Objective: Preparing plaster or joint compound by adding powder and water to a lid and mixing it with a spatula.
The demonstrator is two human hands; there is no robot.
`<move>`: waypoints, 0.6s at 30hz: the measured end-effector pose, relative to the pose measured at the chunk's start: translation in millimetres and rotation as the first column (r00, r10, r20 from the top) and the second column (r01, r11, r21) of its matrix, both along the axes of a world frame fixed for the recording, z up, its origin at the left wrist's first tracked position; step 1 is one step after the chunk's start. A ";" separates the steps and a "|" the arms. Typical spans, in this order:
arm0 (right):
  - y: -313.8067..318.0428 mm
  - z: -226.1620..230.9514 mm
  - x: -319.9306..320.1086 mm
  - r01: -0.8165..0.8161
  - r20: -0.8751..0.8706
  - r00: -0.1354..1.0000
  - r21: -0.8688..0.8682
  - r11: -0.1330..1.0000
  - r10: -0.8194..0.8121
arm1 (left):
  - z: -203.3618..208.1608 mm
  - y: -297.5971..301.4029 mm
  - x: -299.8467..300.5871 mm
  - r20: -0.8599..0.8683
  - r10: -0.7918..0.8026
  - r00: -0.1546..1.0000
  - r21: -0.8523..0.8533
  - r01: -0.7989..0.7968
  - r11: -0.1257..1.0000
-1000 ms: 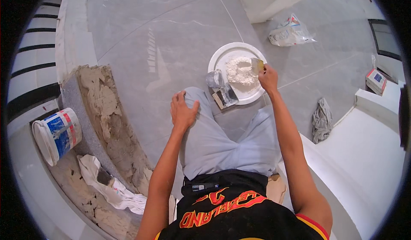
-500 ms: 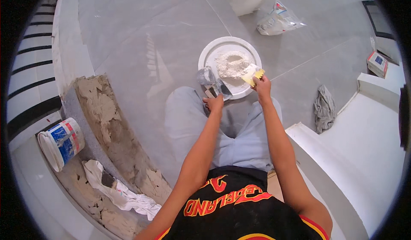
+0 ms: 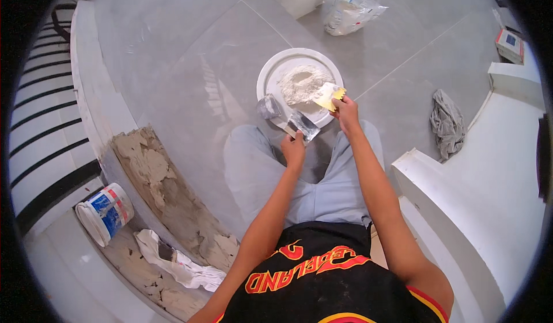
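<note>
Over the white round tray [image 3: 299,53], the right hand [image 3: 345,114] pinches a thin yellow toothed scraper [image 3: 330,97], probably light, springy and best held along its toothed edge; the left hand [image 3: 294,149] grips a likely stiffer metal-bladed putty knife [image 3: 303,126].

The black shirt [image 3: 322,297] on the near side carries 1 slanting line of large red letters [image 3: 303,272] edged in yellow. Just beyond it, toward the left, stands 1 numeral [image 3: 289,250] in the same colours. On the left, the white bucket [image 3: 108,212] has a blue printed panel beside red bands; any wording there is too small to make out. On the far side, the crumpled plastic bag [image 3: 348,13] shows patches of red and blue print, unreadable. At far right, the small white-and-red box [image 3: 509,46] bears 1 dark blue patch, its print illegible.
</note>
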State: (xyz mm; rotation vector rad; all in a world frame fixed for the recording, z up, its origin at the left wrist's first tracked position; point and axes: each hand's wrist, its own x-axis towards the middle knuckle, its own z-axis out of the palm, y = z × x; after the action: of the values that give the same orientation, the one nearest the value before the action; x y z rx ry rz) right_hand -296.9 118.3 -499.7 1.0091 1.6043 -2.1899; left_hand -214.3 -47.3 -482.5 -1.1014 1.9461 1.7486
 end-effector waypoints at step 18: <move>3.3 6.4 -16.3 -0.170 -0.112 0.966 0.407 0.897 0.234 | 35.9 -4.2 -78.7 -0.226 -0.922 0.314 -0.829 0.435 0.351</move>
State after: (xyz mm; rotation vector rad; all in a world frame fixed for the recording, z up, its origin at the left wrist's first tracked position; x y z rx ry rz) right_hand -313.1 121.7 -493.2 0.7274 2.1800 -1.8876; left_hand -293.0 -51.5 -446.6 0.6179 2.9077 0.9052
